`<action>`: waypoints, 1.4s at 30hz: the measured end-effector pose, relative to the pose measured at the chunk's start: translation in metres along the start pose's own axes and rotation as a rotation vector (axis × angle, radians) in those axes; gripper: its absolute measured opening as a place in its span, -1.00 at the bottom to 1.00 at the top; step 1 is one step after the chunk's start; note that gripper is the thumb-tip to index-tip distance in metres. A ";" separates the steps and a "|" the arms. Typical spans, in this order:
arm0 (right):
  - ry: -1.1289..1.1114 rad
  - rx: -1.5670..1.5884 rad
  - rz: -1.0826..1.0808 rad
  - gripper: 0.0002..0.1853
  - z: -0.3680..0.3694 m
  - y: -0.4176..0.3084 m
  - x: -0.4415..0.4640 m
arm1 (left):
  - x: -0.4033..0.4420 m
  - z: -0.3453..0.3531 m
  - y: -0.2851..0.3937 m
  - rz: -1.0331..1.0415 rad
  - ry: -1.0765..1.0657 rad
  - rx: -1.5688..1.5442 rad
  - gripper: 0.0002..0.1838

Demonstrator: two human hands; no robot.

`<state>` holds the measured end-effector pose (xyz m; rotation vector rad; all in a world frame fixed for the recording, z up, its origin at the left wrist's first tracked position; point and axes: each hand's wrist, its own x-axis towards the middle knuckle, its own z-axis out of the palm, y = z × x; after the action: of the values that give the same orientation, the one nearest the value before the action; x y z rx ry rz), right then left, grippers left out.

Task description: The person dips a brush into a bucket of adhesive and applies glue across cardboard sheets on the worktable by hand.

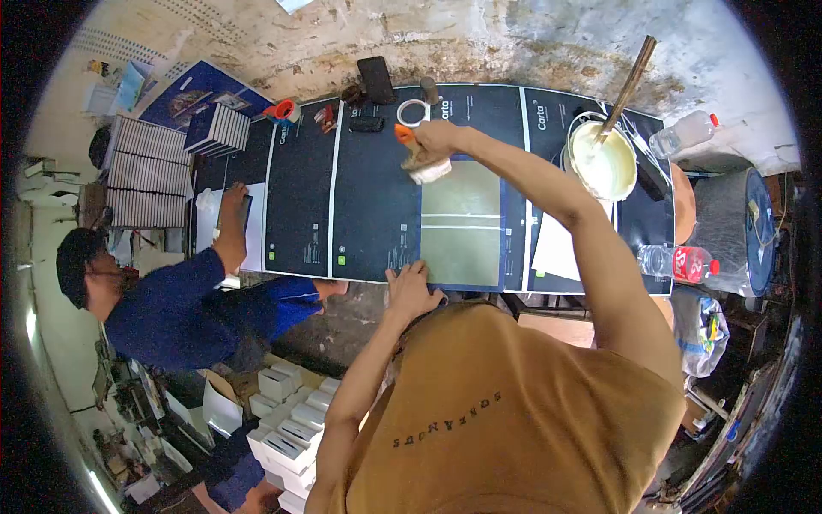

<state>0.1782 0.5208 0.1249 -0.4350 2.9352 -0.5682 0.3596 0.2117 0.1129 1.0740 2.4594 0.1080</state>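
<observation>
My right hand [438, 140] is closed around a wide paint brush [430, 172] with an orange handle end and pale, whitish bristles. The bristles are at the upper left corner of a book cover [461, 193], where grey-green boards lie on a dark blue sheet. Whether they touch it is hard to tell. At the table's front edge, my left hand [411, 287] rests with fingers apart beside the cover's lower left corner, holding nothing visible. A bucket [610, 176] of creamy white paste stands to the right, a wooden stick leaning in it.
Black "Carta" panels cover the table [300, 188]. A tape roll [413, 112] and a phone [375, 80] lie at the back. Plastic bottles [685, 134] stand right. Stacked books [147, 171] rise at left, where a co-worker's hand [233, 204] is over white paper. White boxes [287, 441] fill the lower left.
</observation>
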 end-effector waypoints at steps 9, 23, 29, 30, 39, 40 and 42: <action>0.520 0.497 -0.056 -0.66 0.035 -0.060 -0.061 | 0.015 0.009 0.014 -0.172 0.074 -0.091 -0.39; 0.327 0.286 0.032 -0.67 -0.020 -0.046 -0.215 | 0.015 0.017 0.017 -0.234 0.037 -0.081 -0.31; 0.481 0.626 -0.056 -0.70 0.077 -0.082 -0.116 | 0.012 0.019 0.024 -0.243 0.114 -0.088 -0.39; 0.469 0.571 -0.126 -0.70 0.092 -0.078 -0.112 | 0.011 0.019 0.025 -0.243 0.117 -0.094 -0.39; 0.083 0.097 0.087 -0.66 0.039 -0.005 -0.248 | 0.005 0.020 0.023 -0.262 0.138 -0.183 -0.42; -0.008 0.065 0.178 -0.65 0.028 -0.005 -0.250 | 0.006 0.019 0.022 -0.262 0.141 -0.175 -0.41; 0.084 0.069 0.166 -0.66 0.018 -0.012 -0.239 | 0.007 0.020 0.021 -0.250 0.136 -0.152 -0.40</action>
<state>0.4120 0.5763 0.1275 -0.1612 2.9812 -0.6785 0.3786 0.2288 0.0973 0.7104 2.6351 0.2921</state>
